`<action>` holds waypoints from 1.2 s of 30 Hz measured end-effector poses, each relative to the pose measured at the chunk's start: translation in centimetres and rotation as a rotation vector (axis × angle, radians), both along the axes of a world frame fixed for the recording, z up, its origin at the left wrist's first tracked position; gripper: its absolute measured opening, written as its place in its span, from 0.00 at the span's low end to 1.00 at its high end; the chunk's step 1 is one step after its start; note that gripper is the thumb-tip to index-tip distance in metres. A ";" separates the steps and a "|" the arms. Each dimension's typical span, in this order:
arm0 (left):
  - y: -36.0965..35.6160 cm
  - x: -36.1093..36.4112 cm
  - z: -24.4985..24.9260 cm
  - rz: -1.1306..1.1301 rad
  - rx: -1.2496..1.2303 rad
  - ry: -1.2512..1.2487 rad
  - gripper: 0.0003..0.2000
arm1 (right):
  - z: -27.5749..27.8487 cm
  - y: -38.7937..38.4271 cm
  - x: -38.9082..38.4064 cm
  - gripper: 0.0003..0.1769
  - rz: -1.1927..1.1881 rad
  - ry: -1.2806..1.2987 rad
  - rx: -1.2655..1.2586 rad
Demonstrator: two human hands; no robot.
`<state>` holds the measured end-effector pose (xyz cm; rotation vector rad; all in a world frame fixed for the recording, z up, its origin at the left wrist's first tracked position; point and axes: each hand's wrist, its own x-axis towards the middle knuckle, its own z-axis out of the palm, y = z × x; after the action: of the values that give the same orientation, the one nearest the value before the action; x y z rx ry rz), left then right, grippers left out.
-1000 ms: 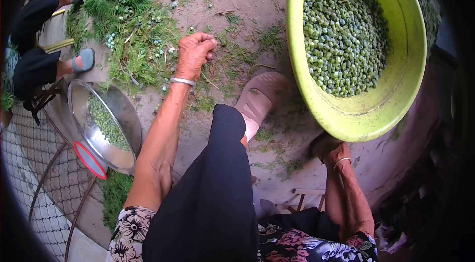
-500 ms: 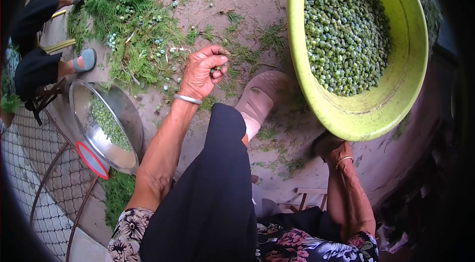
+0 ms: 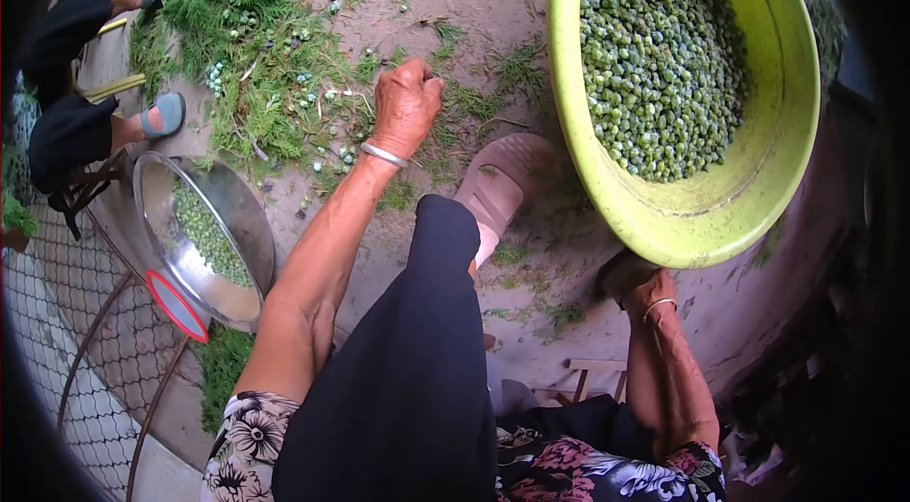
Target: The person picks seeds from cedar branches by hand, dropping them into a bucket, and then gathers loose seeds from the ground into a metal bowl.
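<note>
My left hand [image 3: 408,104], with a silver bangle at the wrist, hangs back-side up over the ground beside a heap of green conifer sprigs [image 3: 275,85]. Its fingers are curled into a fist, and whatever lies inside is hidden. My right hand [image 3: 650,292] is closed low down by the bottom rim of a yellow-green basin [image 3: 682,241], right over a dark shoe [image 3: 621,276]; its fingertips are out of sight. Small green cones [image 3: 664,66] fill much of the basin.
A steel bowl [image 3: 248,208] with some green cones stands at left, against a red-rimmed round item [image 3: 177,307]. Another person's sandaled feet [image 3: 163,115] are at upper left. My pink sandal [image 3: 498,180] rests between heap and basin. Wire mesh [image 3: 85,331] covers the lower left.
My left hand has turned from palm side showing to back side up and moved slightly up and right. The small green bits seen in its fingers are now hidden. My right hand stays put.
</note>
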<state>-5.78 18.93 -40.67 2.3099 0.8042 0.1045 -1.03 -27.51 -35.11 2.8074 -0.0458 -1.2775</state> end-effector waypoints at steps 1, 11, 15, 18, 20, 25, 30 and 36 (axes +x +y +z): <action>0.1 0.3 -0.5 -0.014 0.090 0.033 0.07 | -0.3 -0.2 -0.2 0.19 0.005 -0.047 0.001; 3.8 -2.2 1.1 0.515 -1.296 -0.124 0.07 | 1.8 2.7 0.7 0.19 -0.031 -0.002 0.001; 4.1 -4.8 1.7 0.538 -1.873 -0.502 0.12 | 1.7 2.3 0.5 0.19 -0.013 -0.005 0.042; 3.1 -2.6 3.9 0.496 -1.859 -0.561 0.16 | 0.3 0.2 0.1 0.18 0.035 -0.050 -0.005; 0.3 0.8 8.6 0.322 -1.631 -0.585 0.23 | -0.6 -0.9 0.0 0.15 0.068 -0.061 0.016; -4.7 5.4 15.0 -0.104 -0.828 -0.513 0.33 | -2.3 -3.7 -1.2 0.09 0.144 -0.193 0.182; 2.8 0.4 2.1 0.326 -0.307 -0.174 0.08 | -2.9 -3.9 -1.6 0.08 0.116 -0.252 0.186; 9.6 -1.2 -2.1 0.182 0.124 0.014 0.05 | -2.6 -3.7 -1.5 0.07 0.140 -0.275 0.171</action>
<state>-6.94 28.53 -42.80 2.3507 1.0403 0.2252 -2.57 -31.21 -37.73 3.0467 0.2545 -0.8998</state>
